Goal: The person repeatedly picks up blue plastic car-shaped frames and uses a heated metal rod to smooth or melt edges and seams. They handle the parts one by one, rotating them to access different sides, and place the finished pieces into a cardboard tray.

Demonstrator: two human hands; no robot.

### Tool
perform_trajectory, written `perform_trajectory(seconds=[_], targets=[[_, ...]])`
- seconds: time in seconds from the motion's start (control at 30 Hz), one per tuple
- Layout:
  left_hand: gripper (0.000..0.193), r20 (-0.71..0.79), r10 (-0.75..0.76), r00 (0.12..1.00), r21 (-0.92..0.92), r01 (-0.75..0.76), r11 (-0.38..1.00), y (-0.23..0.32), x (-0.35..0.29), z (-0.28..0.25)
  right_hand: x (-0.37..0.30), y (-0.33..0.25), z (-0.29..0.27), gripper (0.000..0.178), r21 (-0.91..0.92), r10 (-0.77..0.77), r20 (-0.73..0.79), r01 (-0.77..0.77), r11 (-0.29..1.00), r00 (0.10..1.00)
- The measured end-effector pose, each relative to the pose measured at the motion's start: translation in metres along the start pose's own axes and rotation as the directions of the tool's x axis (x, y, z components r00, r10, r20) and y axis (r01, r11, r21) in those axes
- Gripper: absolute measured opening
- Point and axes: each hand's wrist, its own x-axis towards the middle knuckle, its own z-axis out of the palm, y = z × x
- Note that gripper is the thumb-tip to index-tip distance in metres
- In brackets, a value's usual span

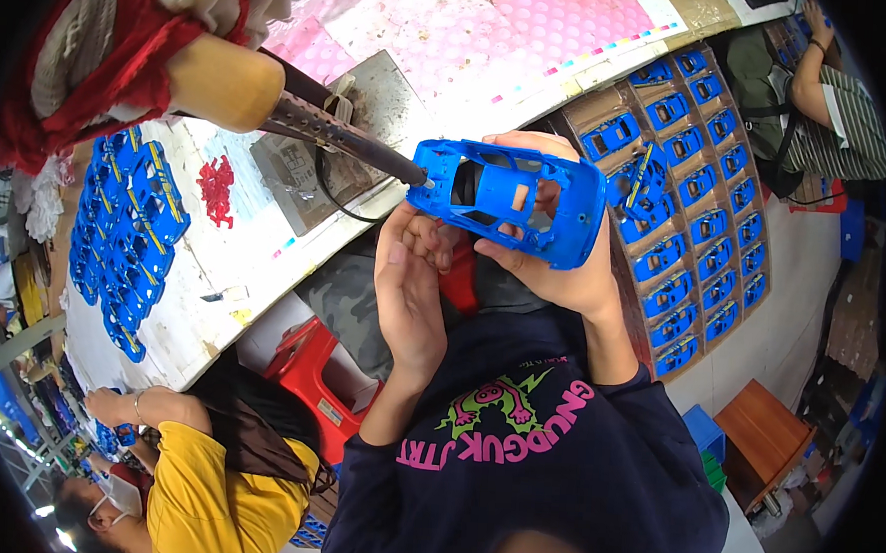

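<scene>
A blue plastic toy car body [502, 195], with open windows, is held up in front of me. My right hand [544, 267] grips its right end, with fingers behind the far side and the thumb at the near side. Under the left end sits my left hand [412, 290], its fingers curled against the car body's edge, partly hidden by it. The dark rod of a soldering iron [346, 126] slants down from the upper left. Its tip meets the car body's left end. The iron's tan handle [228, 83] is wrapped in red cloth.
Small red plastic parts [216, 191] and stacked blue car bodies [130, 235] lie on the white table [200, 329]. Cardboard trays [702, 205] of blue car bodies stand at the right. A red stool [322, 385] and a co-worker in yellow [221, 495] are at lower left; another person [832, 117] is at upper right.
</scene>
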Motion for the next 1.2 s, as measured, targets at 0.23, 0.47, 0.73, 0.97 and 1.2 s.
perform_trajectory(seconds=[0.23, 0.47, 0.73, 0.97, 1.2], targets=[[0.049, 0.005, 0.008, 1.000, -0.120, -0.008, 0.993, 0.008, 0.005, 0.007, 0.014, -0.008, -0.007, 0.060, -0.176, -0.216, 0.078, 0.227, 0.958, 0.973], [0.049, 0.087, 0.047, 0.995, -0.261, -0.023, 0.965, 0.010, 0.006, 0.004, 0.021, -0.021, -0.009, 0.053, -0.167, -0.262, 0.119, 0.279, 0.946, 0.958], [0.051, 0.056, 0.023, 0.998, -0.264, -0.008, 0.965, 0.011, 0.005, 0.009, 0.020, -0.027, -0.012, 0.053, -0.112, -0.251, 0.129, 0.266, 0.957, 0.959], [0.052, 0.061, 0.024, 0.998, -0.301, -0.005, 0.954, 0.010, 0.005, 0.009, 0.021, -0.027, -0.012, 0.052, -0.139, -0.279, 0.138, 0.297, 0.945, 0.950], [0.055, -0.038, -0.024, 0.999, -0.165, 0.018, 0.986, 0.017, 0.005, 0.023, 0.022, -0.026, -0.013, 0.052, -0.134, -0.301, 0.146, 0.320, 0.938, 0.942]])
